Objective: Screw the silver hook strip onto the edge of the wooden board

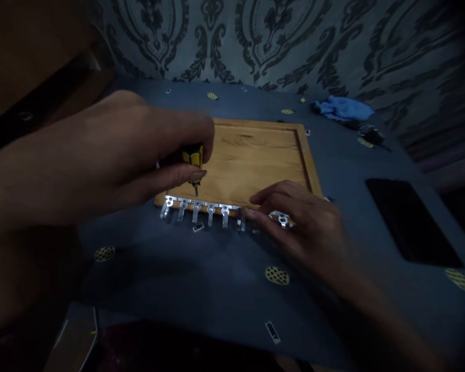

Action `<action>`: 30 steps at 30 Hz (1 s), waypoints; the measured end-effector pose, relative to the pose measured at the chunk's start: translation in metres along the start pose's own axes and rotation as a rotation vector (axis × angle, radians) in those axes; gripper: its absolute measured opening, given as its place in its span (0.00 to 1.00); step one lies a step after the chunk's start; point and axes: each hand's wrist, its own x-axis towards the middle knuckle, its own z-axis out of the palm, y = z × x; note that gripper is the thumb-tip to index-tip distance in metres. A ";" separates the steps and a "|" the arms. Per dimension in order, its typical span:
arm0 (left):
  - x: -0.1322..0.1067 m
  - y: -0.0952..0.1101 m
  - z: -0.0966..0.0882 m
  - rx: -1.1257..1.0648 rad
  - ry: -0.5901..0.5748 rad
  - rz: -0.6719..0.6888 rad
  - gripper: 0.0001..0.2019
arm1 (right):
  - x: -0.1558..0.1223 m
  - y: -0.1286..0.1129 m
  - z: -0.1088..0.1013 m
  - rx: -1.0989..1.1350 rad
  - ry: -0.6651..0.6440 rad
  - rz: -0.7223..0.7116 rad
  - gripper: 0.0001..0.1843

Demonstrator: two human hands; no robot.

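Observation:
My left hand (155,139) is wrapped round a yellow and black screwdriver (194,159), held upright with its short tip pointing down just above a metal hook rail (211,207). The silver rail, with several hooks, runs along the near edge of a shallow framed wooden board (256,160). My right hand (298,214) pinches the rail towards its right end, thumb and fingers around one of the hooks. The fingers hide part of the rail there. Whether the screwdriver tip touches anything cannot be made out.
The board lies on a blue-grey patterned cloth (201,289). A black phone-like slab (413,222) lies to the right. A crumpled blue cloth (343,108) and a small dark object (371,135) are at the back right. Brown wooden furniture (34,46) stands on the left, against patterned wallpaper (225,36).

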 end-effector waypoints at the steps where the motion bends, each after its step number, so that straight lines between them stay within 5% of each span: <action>1: 0.001 0.005 0.000 0.055 -0.019 0.072 0.19 | -0.003 -0.002 0.000 0.006 0.031 0.016 0.09; 3: 0.004 0.016 0.000 0.118 -0.022 0.174 0.19 | -0.009 -0.004 0.000 0.001 0.088 0.051 0.14; 9: 0.007 0.035 0.005 0.096 0.119 0.200 0.11 | -0.022 0.007 0.004 -0.076 0.286 0.157 0.14; 12: 0.009 0.032 0.010 0.061 0.150 0.203 0.07 | -0.024 0.015 0.005 -0.101 0.384 0.191 0.14; 18: 0.014 0.020 0.012 0.012 0.114 0.116 0.06 | -0.022 0.026 0.005 -0.048 0.363 0.318 0.12; 25: 0.014 0.010 0.014 -0.021 0.087 0.124 0.10 | -0.026 0.053 -0.003 -0.047 0.496 0.535 0.13; 30: 0.016 0.004 0.017 -0.041 0.084 0.146 0.11 | -0.031 0.070 -0.004 -0.035 0.476 0.628 0.19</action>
